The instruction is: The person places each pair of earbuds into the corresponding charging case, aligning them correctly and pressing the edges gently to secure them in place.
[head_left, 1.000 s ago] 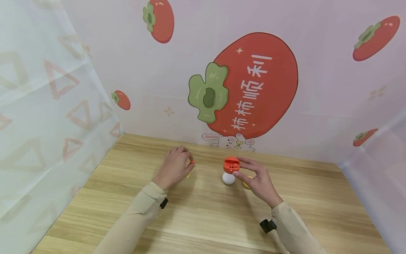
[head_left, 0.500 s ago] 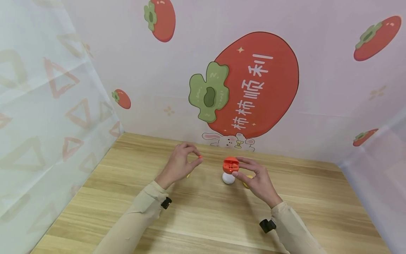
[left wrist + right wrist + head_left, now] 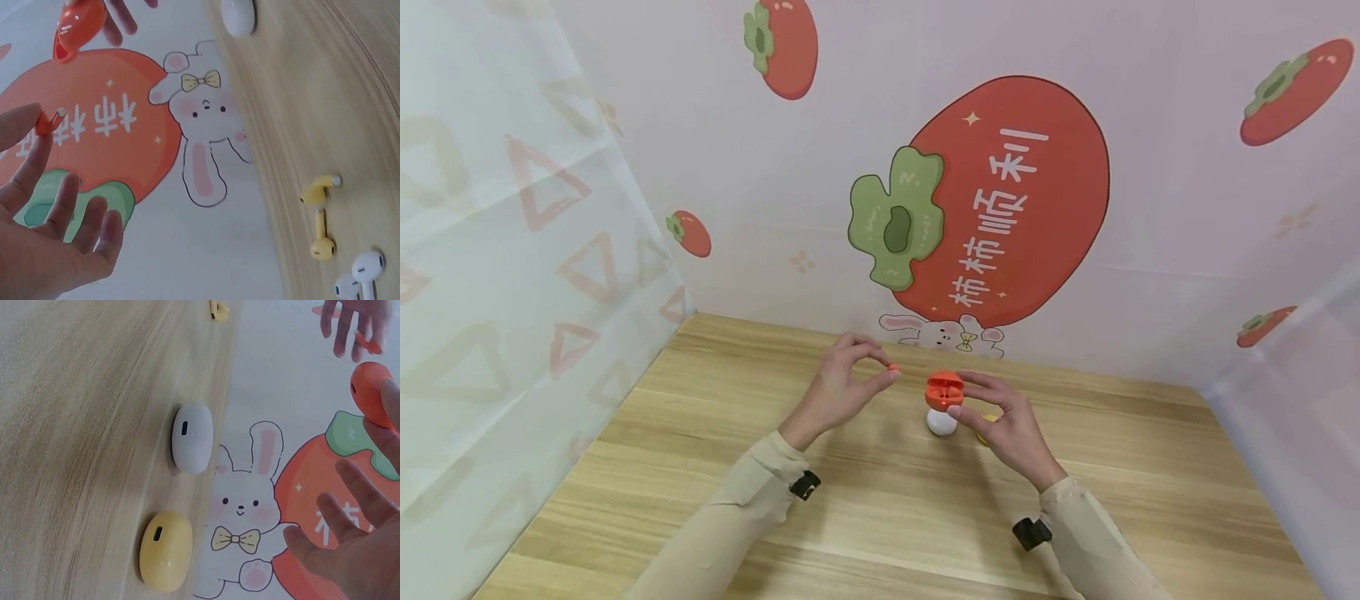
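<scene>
Between the thumb and index finger of my left hand [image 3: 838,390] is a small orange-red earbud [image 3: 47,123], its stem end pointing outward. My right hand [image 3: 1015,429] grips a glossy orange-red earbud charging case [image 3: 944,398] above the table, lid raised, with the cavity facing me in the head view. A short gap separates the earbud from the case. Below the held case sits a white earbud case [image 3: 192,437]; beside it, partly behind my right hand in the head view, is a yellow earbud case [image 3: 166,551]. Whether anything lies inside the held case is too small to tell.
On the wooden table [image 3: 880,517], the left wrist view shows two yellow earbuds, one a yellow earbud [image 3: 322,247] with its stem straight, and a pair of white earbuds [image 3: 367,267]. A printed backdrop [image 3: 1180,208] rises at the table's rear edge.
My left hand has lifted off the table with the orange-red earbud and moved right, closer to the case. My right hand and the case have hardly moved.
</scene>
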A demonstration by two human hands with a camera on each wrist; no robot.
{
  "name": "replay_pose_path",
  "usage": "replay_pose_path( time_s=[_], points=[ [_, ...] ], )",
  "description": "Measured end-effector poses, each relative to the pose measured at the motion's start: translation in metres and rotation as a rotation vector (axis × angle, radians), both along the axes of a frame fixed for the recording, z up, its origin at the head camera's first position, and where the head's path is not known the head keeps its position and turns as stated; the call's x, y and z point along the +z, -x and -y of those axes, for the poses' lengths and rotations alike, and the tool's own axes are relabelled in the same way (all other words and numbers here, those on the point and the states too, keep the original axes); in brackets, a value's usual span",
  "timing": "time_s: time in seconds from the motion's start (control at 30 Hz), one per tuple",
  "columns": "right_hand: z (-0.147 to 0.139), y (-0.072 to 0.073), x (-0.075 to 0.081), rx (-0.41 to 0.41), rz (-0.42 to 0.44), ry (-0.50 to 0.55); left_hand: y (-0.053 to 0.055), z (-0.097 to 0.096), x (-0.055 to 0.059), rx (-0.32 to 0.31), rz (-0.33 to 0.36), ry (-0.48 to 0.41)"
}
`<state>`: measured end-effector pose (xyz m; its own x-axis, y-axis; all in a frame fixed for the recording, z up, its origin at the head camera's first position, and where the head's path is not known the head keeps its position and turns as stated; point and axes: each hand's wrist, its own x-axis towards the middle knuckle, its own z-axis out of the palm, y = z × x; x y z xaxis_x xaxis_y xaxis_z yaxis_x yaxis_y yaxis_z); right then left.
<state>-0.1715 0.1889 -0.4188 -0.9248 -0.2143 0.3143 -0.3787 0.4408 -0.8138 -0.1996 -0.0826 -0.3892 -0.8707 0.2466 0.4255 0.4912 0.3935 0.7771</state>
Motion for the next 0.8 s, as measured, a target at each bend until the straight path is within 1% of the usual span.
replay_pose_path(
  time_s=[0.07, 0.17, 0.23, 0.3, 0.5, 0.6, 0.8],
  points=[
    [0.0, 0.0, -0.001, 0.003, -0.003, 0.002, -0.001, -0.004, 0.001, -0.001, -0.006, -0.035],
    [0.001, 0.001, -0.001, 0.005, -0.002, 0.004, -0.002, -0.011, 0.003, -0.007, -0.036, -0.078],
    [0.001, 0.001, -0.001, 0.006, 0.001, 0.003, -0.003, -0.015, 0.003, -0.01, -0.052, -0.097],
    [0.001, 0.001, -0.001, 0.009, 0.003, 0.004, -0.004, -0.018, 0.003, -0.011, -0.049, -0.107],
    [0.001, 0.001, -0.001, 0.017, -0.01, 0.006, -0.006, -0.026, 0.003, -0.015, -0.013, -0.093],
    [0.001, 0.001, -0.001, 0.014, -0.011, -0.001, -0.008, -0.03, 0.003, -0.027, -0.005, -0.093],
    [0.001, 0.003, -0.002, 0.007, -0.009, -0.014, -0.01, -0.037, 0.003, -0.055, -0.025, -0.09]
  ],
)
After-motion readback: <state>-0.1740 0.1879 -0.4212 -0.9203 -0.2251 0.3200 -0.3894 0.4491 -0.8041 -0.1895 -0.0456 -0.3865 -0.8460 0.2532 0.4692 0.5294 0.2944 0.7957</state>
